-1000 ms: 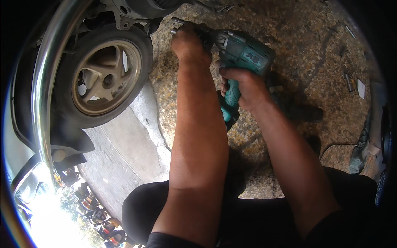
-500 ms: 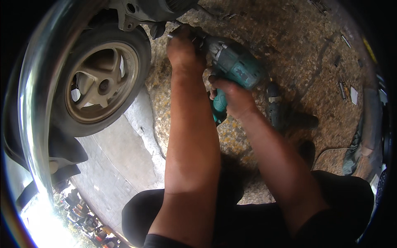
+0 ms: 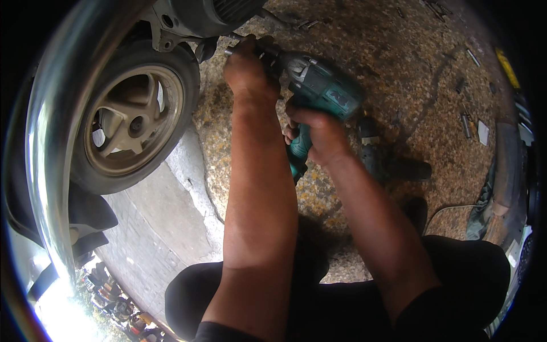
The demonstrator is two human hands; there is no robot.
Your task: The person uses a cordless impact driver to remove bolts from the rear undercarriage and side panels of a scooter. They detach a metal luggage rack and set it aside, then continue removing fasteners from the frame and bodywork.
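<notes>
My right hand is wrapped round the handle of a teal and black cordless impact wrench, which points up and left. At its front end my left hand is closed round the dark nose, and a short silver metal pin sticks out beside the thumb. My left fingers mostly hide the tip, so what it touches is not visible. Just beyond that hand is the grey metal underside of a scooter. Left of it stands the scooter's wheel, with a bronze spoked rim and black tyre.
A second dark power drill lies on the pebbled floor to the right of my right forearm. Sockets and small metal bits lie further right. A chrome bar curves along the left side. A thin cable runs near my right knee.
The view has shifted slightly, so the wheel and scooter underside sit a little differently in it. Both hands keep their hold on the impact wrench, nearly unmoved.
</notes>
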